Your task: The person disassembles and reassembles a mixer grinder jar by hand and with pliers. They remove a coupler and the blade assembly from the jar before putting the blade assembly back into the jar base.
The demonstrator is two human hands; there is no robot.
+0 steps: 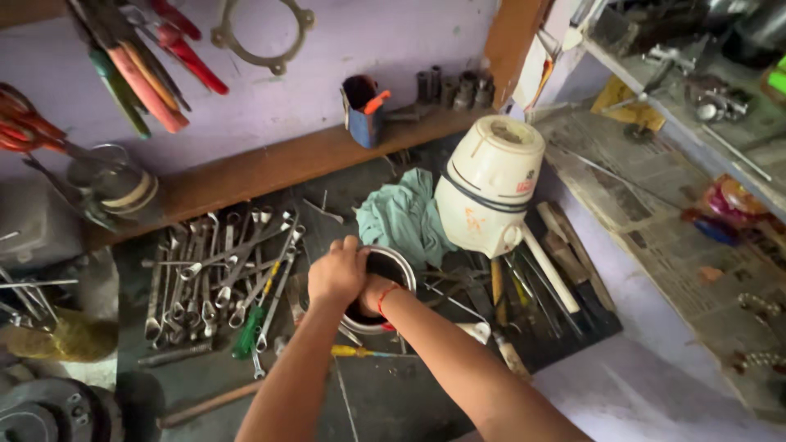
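Cream mixer-grinder base [490, 184] tipped on the dark workbench [393, 393], teal rag [403, 214] just left of it. Steel grinder jar [393, 266] near centre, upright, mouth open. Rows of spanners [221, 270] to the left. Left hand [337, 274] clenched over the jar's rim; right hand [372, 293] reaching inside, fingers hidden, grip impossible to tell. Work inside the jar apparently under way, jar not yet on the base.
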